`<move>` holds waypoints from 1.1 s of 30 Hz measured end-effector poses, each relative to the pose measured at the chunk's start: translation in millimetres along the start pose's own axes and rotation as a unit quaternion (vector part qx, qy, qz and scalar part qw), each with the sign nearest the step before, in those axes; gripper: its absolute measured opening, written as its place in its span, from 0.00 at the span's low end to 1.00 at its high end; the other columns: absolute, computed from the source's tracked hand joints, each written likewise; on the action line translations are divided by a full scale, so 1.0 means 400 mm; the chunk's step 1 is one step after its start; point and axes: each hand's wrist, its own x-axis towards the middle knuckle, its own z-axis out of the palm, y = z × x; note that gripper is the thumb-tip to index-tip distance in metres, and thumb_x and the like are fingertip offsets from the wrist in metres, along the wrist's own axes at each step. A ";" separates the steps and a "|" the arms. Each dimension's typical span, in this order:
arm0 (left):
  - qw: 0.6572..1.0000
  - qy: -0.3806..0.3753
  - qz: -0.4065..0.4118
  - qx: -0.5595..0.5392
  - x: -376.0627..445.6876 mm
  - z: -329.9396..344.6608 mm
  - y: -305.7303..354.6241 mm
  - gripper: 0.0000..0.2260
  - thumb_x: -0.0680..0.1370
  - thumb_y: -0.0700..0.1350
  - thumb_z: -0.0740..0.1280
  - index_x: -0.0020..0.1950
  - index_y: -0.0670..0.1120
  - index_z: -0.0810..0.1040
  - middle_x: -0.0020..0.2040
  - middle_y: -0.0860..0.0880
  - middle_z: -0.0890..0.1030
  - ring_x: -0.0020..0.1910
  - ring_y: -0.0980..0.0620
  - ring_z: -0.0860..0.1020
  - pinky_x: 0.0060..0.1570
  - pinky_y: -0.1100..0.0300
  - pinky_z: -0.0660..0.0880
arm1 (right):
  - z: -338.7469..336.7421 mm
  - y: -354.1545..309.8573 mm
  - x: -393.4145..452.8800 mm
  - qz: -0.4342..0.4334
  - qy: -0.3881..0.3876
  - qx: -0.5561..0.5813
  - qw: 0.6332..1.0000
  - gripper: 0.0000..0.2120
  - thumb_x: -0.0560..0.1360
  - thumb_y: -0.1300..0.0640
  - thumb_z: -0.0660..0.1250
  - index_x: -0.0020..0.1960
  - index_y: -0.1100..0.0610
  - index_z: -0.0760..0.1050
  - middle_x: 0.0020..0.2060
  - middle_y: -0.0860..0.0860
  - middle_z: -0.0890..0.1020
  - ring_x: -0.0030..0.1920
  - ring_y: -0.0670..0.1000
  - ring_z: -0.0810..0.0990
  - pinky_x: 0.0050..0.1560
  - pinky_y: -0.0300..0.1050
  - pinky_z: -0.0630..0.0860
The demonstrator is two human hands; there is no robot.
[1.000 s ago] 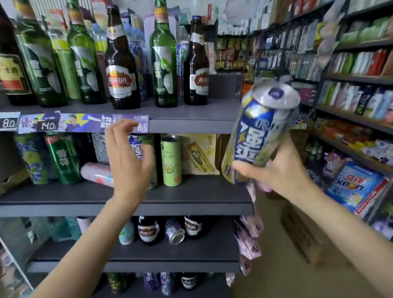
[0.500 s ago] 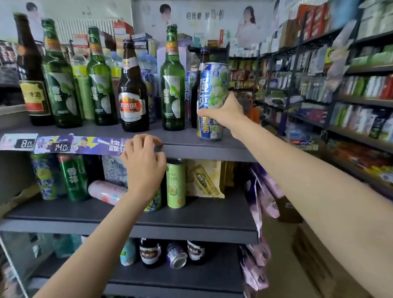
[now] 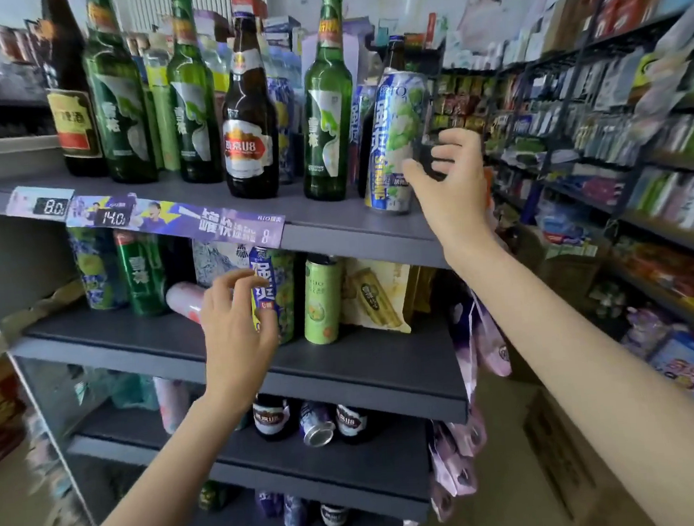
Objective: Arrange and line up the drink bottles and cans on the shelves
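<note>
the tall blue-and-green can (image 3: 396, 144) stands upright at the top shelf (image 3: 359, 225) edge, just left of the right hand (image 3: 449, 186), whose loosely curled fingers are off it, seemingly letting go. the left hand (image 3: 237, 332), fingers relaxed and grasping nothing, hovers before a purple can (image 3: 265, 293), likely next to straighten.

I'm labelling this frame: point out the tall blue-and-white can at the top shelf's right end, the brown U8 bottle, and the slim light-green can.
Tall blue-and-white can (image 3: 396, 136), head view, label middle.
Brown U8 bottle (image 3: 250, 146), head view, label.
Slim light-green can (image 3: 322, 301), head view, body.
</note>
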 end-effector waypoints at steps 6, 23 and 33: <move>0.977 -0.130 -0.159 0.062 -0.073 -0.027 -0.188 0.14 0.71 0.34 0.64 0.56 0.37 0.75 0.57 0.38 0.75 0.54 0.35 0.72 0.50 0.45 0.68 | 0.032 0.023 -0.335 -0.074 -0.124 0.095 0.985 0.12 0.70 0.63 0.65 0.49 0.51 0.68 0.44 0.48 0.76 0.46 0.45 0.76 0.50 0.35 0.73; 0.964 -0.255 -0.076 0.015 0.009 -0.144 -0.479 0.15 0.72 0.36 0.62 0.59 0.39 0.73 0.55 0.41 0.75 0.52 0.38 0.73 0.49 0.47 0.70 | 0.643 0.151 -0.299 0.207 0.047 -0.154 0.965 0.40 0.69 0.54 0.73 0.72 0.65 0.55 0.66 0.62 0.69 0.66 0.60 0.69 0.63 0.53 0.68; 0.976 -0.215 0.007 -0.047 0.041 -0.197 -0.477 0.17 0.69 0.39 0.57 0.56 0.40 0.74 0.53 0.45 0.74 0.50 0.45 0.73 0.47 0.53 0.69 | 0.601 0.099 -0.332 0.216 0.067 -0.165 0.960 0.33 0.63 0.54 0.76 0.59 0.65 0.64 0.59 0.60 0.69 0.60 0.60 0.70 0.56 0.49 0.68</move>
